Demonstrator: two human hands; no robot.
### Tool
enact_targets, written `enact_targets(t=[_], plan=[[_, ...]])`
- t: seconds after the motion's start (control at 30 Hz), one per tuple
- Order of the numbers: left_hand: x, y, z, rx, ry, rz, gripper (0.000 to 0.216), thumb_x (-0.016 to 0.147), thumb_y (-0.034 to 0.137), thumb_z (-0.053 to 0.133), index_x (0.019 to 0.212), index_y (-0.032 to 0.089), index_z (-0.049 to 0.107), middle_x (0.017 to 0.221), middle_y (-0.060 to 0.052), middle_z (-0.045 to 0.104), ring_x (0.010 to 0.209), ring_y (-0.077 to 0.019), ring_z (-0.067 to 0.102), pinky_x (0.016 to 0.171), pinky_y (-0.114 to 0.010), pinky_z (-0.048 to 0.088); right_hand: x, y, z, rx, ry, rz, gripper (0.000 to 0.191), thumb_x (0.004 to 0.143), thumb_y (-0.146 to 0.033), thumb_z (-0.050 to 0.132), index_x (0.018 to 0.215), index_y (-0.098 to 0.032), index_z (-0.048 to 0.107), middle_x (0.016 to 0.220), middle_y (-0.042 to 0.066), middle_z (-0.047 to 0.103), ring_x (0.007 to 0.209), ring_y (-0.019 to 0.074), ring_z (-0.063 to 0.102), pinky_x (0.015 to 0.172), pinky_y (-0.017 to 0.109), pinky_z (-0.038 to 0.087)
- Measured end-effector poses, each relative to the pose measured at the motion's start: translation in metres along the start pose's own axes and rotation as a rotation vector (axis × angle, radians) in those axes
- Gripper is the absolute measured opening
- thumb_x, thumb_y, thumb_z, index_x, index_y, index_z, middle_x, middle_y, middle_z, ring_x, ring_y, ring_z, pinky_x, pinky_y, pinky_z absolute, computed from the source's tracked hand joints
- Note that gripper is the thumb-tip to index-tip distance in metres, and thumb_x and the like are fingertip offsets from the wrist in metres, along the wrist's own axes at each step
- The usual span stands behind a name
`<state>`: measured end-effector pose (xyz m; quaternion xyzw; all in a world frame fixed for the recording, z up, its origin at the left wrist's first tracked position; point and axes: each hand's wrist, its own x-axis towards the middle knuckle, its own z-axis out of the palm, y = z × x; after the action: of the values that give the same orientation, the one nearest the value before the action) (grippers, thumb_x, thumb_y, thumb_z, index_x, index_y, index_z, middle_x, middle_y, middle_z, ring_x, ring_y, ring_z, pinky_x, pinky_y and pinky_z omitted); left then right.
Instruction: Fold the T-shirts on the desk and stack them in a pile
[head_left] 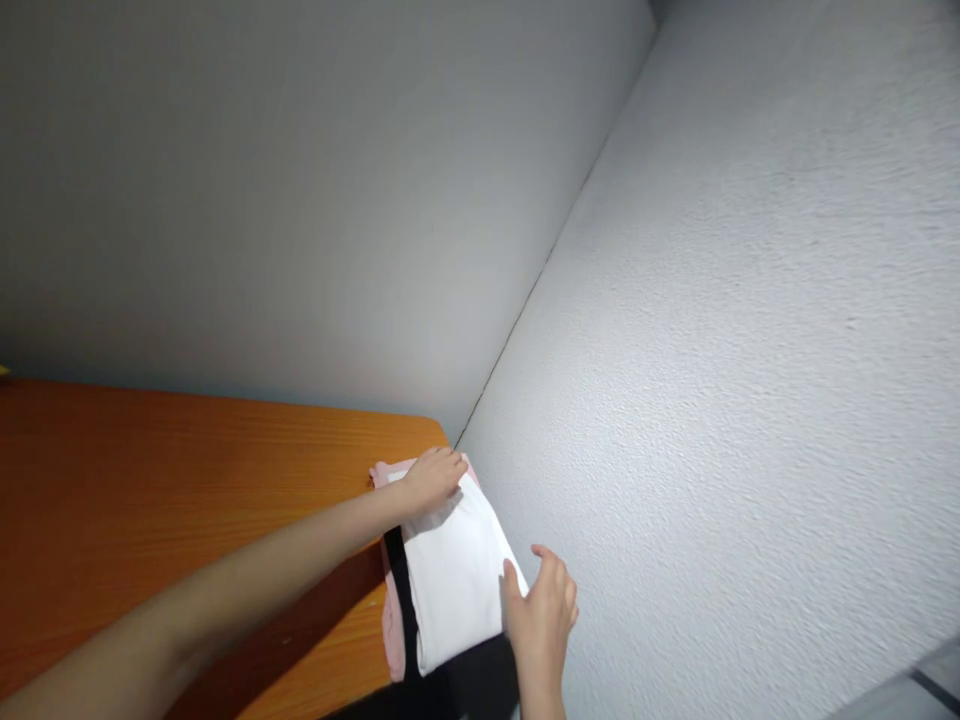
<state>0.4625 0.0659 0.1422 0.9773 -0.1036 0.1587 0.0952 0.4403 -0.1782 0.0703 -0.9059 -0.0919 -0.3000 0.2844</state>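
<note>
A folded white garment [457,580] lies on top of a small stack at the table's corner. Beneath it show a black cloth [400,580] and a pink cloth [392,630] along the left side, and pink peeks out at the far end too. My left hand [435,478] rests palm down on the far end of the white garment, fingers stretched towards the right. At the stack's right edge, my right hand [545,605] is open, thumb and fingers apart, with its thumb close by the white garment; whether it touches the fabric I cannot tell.
The stack sits on an orange-brown wooden table [187,450] with a rounded far corner. A smooth grey wall [300,220] rises behind it, and a rough white wall [712,350] runs close along the right. Black fabric [480,680] shows at the bottom.
</note>
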Motion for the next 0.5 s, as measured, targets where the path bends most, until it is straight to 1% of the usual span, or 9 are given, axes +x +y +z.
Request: enact_targets(t=[0.03,0.1,0.13,0.2,0.27,0.33,0.4,0.5], plan=[[-0.005,0.001,0.005,-0.009,-0.014,0.020,0.033,0.090,0.034,0.047,0.115,0.017,0.060,0.130,-0.016,0.058,0.126,-0.0283,0.048,0.109,-0.046,0.032,-0.005,-0.012,0.001,0.022,-0.041,-0.063,0.048,0.088,-0.052,0.047,0.119,-0.017,0.057,0.128,0.019,0.058,0.122,0.0381,0.048,0.095,0.051,0.039],[-0.016,0.003,0.016,-0.030,-0.067,0.037,0.040,0.092,0.041,0.043,0.120,0.018,0.059,0.141,-0.015,0.052,0.134,-0.0288,0.041,0.114,-0.049,0.024,-0.016,-0.036,0.005,0.069,-0.189,-0.175,0.054,0.092,-0.056,0.040,0.128,-0.018,0.055,0.141,0.016,0.049,0.136,0.0358,0.036,0.105,0.052,0.033],[-0.021,0.003,0.022,-0.042,-0.101,0.035,0.045,0.092,0.045,0.041,0.125,0.018,0.057,0.145,-0.015,0.047,0.138,-0.0291,0.037,0.116,-0.050,0.021,-0.022,-0.047,0.009,0.066,-0.266,-0.213,0.061,0.093,-0.059,0.038,0.135,-0.017,0.050,0.147,0.014,0.042,0.141,0.0353,0.028,0.109,0.053,0.029],[-0.029,0.002,0.033,-0.069,-0.163,0.015,0.057,0.092,0.052,0.036,0.136,0.018,0.049,0.151,-0.015,0.039,0.143,-0.0293,0.029,0.117,-0.052,0.018,-0.034,-0.064,0.016,0.017,-0.404,-0.248,0.079,0.089,-0.067,0.038,0.147,-0.014,0.036,0.156,0.013,0.027,0.145,0.0366,0.012,0.114,0.056,0.020],[-0.035,0.000,0.041,-0.091,-0.200,-0.019,0.064,0.091,0.056,0.033,0.142,0.017,0.042,0.153,-0.016,0.034,0.144,-0.0290,0.027,0.116,-0.053,0.018,-0.044,-0.073,0.023,-0.048,-0.511,-0.232,0.095,0.084,-0.075,0.038,0.151,-0.010,0.025,0.158,0.012,0.017,0.145,0.0393,0.003,0.114,0.061,0.014],[-0.039,-0.002,0.046,-0.105,-0.212,-0.051,0.065,0.091,0.055,0.032,0.143,0.017,0.040,0.154,-0.016,0.032,0.144,-0.0288,0.028,0.117,-0.052,0.018,-0.049,-0.075,0.030,-0.094,-0.572,-0.195,0.101,0.080,-0.079,0.039,0.152,-0.010,0.022,0.158,0.012,0.014,0.145,0.0405,0.002,0.114,0.064,0.012],[-0.041,-0.003,0.047,-0.114,-0.212,-0.070,0.065,0.090,0.054,0.033,0.143,0.017,0.040,0.154,-0.017,0.033,0.143,-0.0289,0.029,0.117,-0.053,0.017,-0.050,-0.073,0.036,-0.099,-0.585,-0.164,0.100,0.079,-0.079,0.041,0.151,-0.011,0.025,0.158,0.011,0.015,0.145,0.0406,0.003,0.113,0.064,0.012],[-0.042,-0.001,0.044,-0.121,-0.212,-0.077,0.067,0.089,0.056,0.031,0.144,0.017,0.039,0.154,-0.017,0.032,0.143,-0.0293,0.030,0.117,-0.054,0.017,-0.049,-0.063,0.047,0.019,-0.553,-0.120,0.100,0.071,-0.077,0.052,0.148,-0.015,0.036,0.156,0.011,0.024,0.144,0.0431,0.009,0.112,0.068,0.010]])
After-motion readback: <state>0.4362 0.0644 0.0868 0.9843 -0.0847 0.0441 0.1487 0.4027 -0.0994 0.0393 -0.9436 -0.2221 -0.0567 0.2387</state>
